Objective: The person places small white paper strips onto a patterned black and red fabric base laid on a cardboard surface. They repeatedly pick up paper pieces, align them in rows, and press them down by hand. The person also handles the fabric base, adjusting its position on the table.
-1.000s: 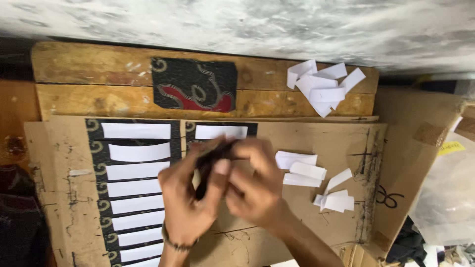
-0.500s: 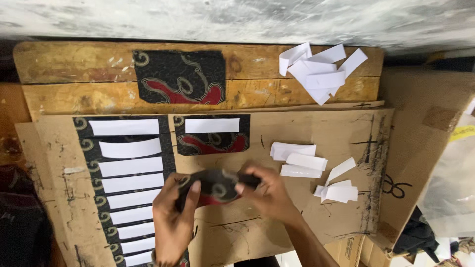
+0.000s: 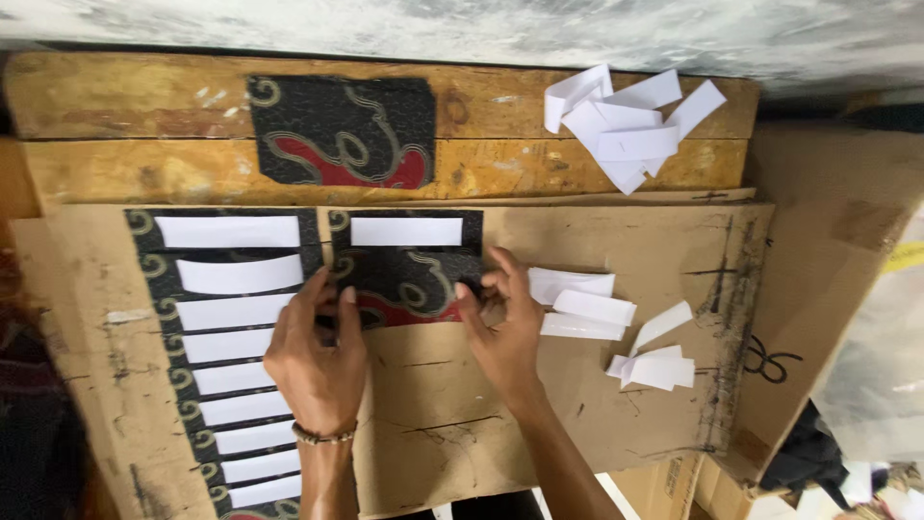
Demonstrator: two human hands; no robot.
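A black fabric piece with red and cream swirls lies flat on the brown cardboard sheet. My left hand presses its left edge with fingers spread. At the fabric's right edge my right hand pinches the corner. Just above it sits another patterned piece with a white paper strip on it. To the left runs a column of fabric pieces, each topped by a white strip.
A loose patterned fabric piece rests on the wooden planks at the back. A heap of white strips lies at back right, more strips beside my right hand. A cardboard box flap stands on the right.
My hands have moved the fabric piece up from mid-air near the body and laid it flat on the cardboard, just under the piece with the white strip.
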